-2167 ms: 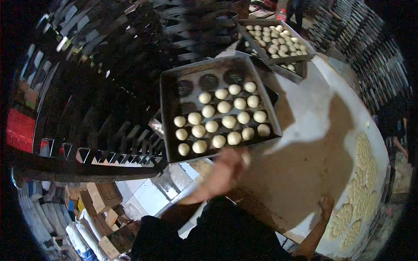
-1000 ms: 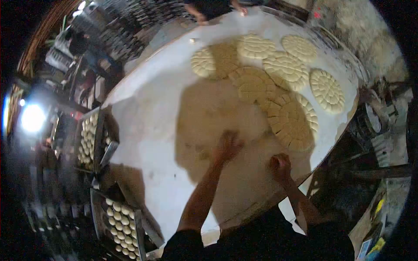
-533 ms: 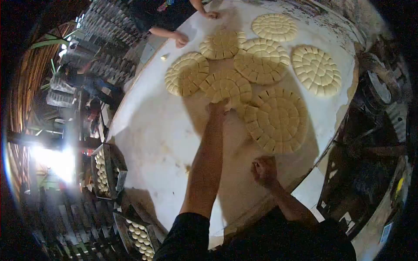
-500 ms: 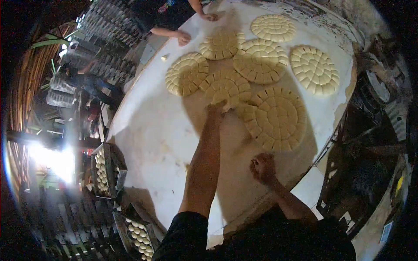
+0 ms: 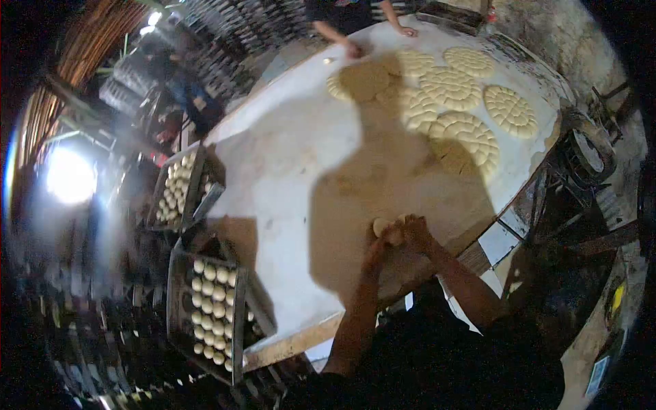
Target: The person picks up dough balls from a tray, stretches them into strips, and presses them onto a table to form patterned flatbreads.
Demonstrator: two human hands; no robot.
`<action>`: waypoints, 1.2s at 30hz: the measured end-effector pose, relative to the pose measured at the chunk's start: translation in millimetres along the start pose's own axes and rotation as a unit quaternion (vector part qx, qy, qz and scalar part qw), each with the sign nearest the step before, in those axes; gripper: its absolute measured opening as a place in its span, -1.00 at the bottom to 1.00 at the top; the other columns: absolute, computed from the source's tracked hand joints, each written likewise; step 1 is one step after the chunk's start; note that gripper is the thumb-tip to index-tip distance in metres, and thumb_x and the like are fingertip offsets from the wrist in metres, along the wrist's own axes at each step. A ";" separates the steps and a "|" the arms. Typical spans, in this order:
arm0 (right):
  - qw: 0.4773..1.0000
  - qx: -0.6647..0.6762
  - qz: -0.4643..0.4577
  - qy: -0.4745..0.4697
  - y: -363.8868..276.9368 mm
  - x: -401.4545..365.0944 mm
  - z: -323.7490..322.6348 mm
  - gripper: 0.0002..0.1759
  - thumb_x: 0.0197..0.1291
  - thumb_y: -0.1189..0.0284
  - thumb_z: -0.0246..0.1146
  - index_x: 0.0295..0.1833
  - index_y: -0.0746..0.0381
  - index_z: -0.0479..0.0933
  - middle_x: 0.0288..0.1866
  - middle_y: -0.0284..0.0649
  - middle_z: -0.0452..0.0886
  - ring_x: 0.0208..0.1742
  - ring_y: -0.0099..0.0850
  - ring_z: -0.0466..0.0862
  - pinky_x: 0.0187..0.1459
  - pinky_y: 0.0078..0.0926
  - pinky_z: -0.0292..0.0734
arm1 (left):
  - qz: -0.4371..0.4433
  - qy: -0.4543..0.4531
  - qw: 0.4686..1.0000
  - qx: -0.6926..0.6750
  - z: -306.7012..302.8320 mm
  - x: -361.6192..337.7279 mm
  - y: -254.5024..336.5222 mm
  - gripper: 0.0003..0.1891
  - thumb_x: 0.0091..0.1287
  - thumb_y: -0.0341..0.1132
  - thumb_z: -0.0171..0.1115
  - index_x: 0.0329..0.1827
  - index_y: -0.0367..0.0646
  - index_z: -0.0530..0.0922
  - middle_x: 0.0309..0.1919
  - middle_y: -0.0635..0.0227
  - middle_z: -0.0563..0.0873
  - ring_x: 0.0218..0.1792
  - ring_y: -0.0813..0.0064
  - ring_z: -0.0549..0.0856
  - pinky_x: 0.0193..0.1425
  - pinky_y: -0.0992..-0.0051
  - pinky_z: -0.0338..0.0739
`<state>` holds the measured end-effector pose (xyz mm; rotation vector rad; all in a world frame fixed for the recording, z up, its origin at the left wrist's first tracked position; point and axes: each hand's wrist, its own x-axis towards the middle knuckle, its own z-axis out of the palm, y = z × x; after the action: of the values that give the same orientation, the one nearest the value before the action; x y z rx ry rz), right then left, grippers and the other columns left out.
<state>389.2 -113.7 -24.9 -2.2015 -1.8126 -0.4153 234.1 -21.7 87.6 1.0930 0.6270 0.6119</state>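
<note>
Near the front edge of the table (image 5: 287,205), my hands are close together in my own shadow. My left hand (image 5: 391,239) is closed on a small pale piece of dough (image 5: 380,226). Beside it my right hand (image 5: 415,231) is also closed, with a bit of pale dough showing at its fingers; the shade hides the exact grip. Beyond my hands lie several large round dough slabs scored into small segments, among them one slab (image 5: 471,137) nearest to me, another slab (image 5: 449,89) and a third slab (image 5: 511,111) at the right.
Two trays of small dough balls stand at the left edge: a near tray (image 5: 237,321) and a farther tray (image 5: 195,184). Across the table a person's hand (image 5: 352,50) and another hand (image 5: 408,31) rest at the surface. A dark metal frame (image 5: 588,154) stands on the right.
My left hand has drawn back from the scored slabs to the front edge, beside my right hand, and pale dough now shows at them. The view has shifted, showing more of the trays.
</note>
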 end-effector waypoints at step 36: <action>0.570 0.728 0.382 -0.006 62.0 124.7 -140.5 -0.62 0.34 0.26 0.21 0.15 0.26 0.44 0.01 -0.22 0.59 -0.02 -0.34 0.64 -0.02 -0.35 0.59 | 0.044 0.268 0.932 0.239 10.9 -11.3 39.3 -0.59 0.41 -0.37 0.23 0.20 -0.25 0.26 -0.01 0.22 0.47 -0.08 0.42 0.61 -0.13 0.43 0.67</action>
<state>465.0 -64.7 151.1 -1.2959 -0.3843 0.9598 228.8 -23.3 129.6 1.4219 1.2543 0.8735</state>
